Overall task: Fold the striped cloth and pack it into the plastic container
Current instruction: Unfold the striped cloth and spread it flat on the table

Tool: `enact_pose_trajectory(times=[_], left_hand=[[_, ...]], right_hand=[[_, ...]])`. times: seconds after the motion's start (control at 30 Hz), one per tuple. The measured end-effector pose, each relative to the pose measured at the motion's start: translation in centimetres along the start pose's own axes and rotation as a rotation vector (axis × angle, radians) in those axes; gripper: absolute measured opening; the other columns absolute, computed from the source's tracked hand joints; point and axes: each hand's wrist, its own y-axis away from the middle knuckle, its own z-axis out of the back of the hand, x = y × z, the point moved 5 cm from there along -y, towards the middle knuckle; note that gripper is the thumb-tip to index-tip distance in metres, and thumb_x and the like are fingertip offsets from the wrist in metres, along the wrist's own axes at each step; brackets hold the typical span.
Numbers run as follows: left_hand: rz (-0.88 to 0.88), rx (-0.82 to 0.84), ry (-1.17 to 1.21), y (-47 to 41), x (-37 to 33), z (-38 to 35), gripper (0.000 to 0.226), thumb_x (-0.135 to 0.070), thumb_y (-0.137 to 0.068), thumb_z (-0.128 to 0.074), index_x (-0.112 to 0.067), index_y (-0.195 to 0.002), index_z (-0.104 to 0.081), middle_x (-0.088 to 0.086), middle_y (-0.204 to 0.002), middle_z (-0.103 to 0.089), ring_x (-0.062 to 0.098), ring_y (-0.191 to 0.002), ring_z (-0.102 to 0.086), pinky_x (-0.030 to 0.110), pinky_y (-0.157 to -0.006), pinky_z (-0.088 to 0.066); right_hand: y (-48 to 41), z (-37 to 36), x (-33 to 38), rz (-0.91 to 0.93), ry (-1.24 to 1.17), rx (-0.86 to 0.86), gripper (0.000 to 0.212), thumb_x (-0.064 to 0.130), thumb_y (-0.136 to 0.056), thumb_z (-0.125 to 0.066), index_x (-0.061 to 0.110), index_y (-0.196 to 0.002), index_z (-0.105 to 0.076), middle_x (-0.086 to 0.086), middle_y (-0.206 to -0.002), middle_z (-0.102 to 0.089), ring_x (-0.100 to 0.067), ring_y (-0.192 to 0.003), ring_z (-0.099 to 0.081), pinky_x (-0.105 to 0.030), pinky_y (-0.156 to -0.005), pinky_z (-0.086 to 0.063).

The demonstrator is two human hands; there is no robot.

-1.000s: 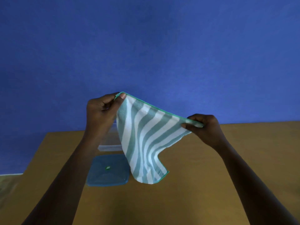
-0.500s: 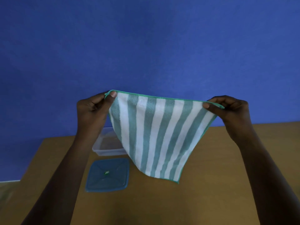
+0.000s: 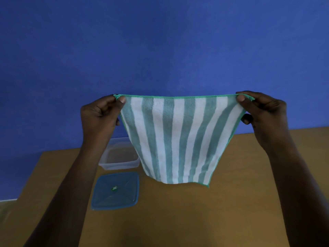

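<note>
Hanging in the air above the table (image 3: 231, 211), the cloth (image 3: 176, 139) is stretched out flat between both hands, its green-stitched top edge pulled taut and level. Its green and white stripes run top to bottom, and the sides taper inward toward a narrower bottom edge that hangs clear of the tabletop. The left hand (image 3: 99, 118) pinches the cloth's upper left corner between thumb and fingers; the right hand (image 3: 261, 114) pinches the upper right corner the same way. Both arms reach up from the lower corners of the view.

Behind the cloth's lower left side, the container (image 3: 117, 157) sits open on the table, clear-walled, partly hidden by the left forearm and the cloth. Just in front of it, nearer the person, the blue lid (image 3: 115, 190) lies flat on the wood, apart from the container. A blue wall (image 3: 160, 50) fills the background beyond the table's far edge.
</note>
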Motion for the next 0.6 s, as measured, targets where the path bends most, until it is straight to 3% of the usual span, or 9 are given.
enact_pose_trajectory(times=[0.1, 0.2, 0.33, 0.43, 0.6], left_hand=[[0.06, 0.011, 0.061, 0.0, 1.1, -0.8, 0.006, -0.034, -0.089, -0.075, -0.033, -0.091, -0.08, 0.0, -0.075, -0.075, 0.016, -0.068, -0.066, 0.029, -0.062, -0.061], [0.134, 0.006, 0.111, -0.2, 2.6, -2.0, 0.007, -0.029, -0.088, -0.075, -0.033, -0.092, -0.08, -0.01, -0.078, -0.076, 0.012, -0.08, -0.07, 0.033, -0.072, -0.064], [0.177, -0.02, 0.127, -1.0, 4.1, -3.7, 0.008, -0.022, -0.09, -0.074, -0.019, -0.096, -0.079, -0.007, -0.072, -0.071, 0.01, -0.08, -0.067, 0.038, -0.08, -0.063], [0.189, -0.046, 0.128, -1.9, 4.4, -4.7, 0.023, -0.017, -0.091, -0.073, 0.001, -0.106, -0.074, 0.007, -0.081, -0.071, 0.014, -0.083, -0.069, 0.041, -0.083, -0.062], [0.166, -0.038, 0.146, -3.7, 3.5, -5.8, 0.015, -0.019, -0.09, -0.074, -0.007, -0.099, -0.076, 0.007, -0.079, -0.068, 0.015, -0.083, -0.065, 0.044, -0.086, -0.062]], right_hand=[[-0.1, 0.0, -0.9, -0.056, -0.024, -0.027, 0.013, 0.024, -0.088, -0.074, 0.018, -0.099, -0.08, 0.003, -0.084, -0.075, -0.017, -0.076, -0.064, -0.025, -0.055, -0.051], [-0.8, -0.3, -2.3, -0.104, -0.073, -0.046, 0.017, 0.017, -0.09, -0.072, 0.008, -0.104, -0.077, 0.0, -0.089, -0.077, -0.018, -0.089, -0.069, -0.035, -0.078, -0.061], [-2.4, -0.6, -4.0, -0.134, -0.064, -0.104, 0.025, 0.013, -0.09, -0.071, -0.003, -0.11, -0.072, -0.001, -0.085, -0.076, -0.019, -0.089, -0.068, -0.043, -0.092, -0.059], [-3.7, -0.6, -4.3, -0.126, -0.066, -0.136, 0.026, 0.014, -0.09, -0.073, -0.004, -0.109, -0.072, -0.003, -0.086, -0.075, -0.018, -0.09, -0.069, -0.045, -0.094, -0.058], [-5.6, -0.5, -3.3, -0.076, -0.056, -0.174, 0.016, 0.016, -0.088, -0.074, 0.004, -0.1, -0.076, 0.001, -0.08, -0.075, -0.017, -0.085, -0.069, -0.044, -0.092, -0.059]])
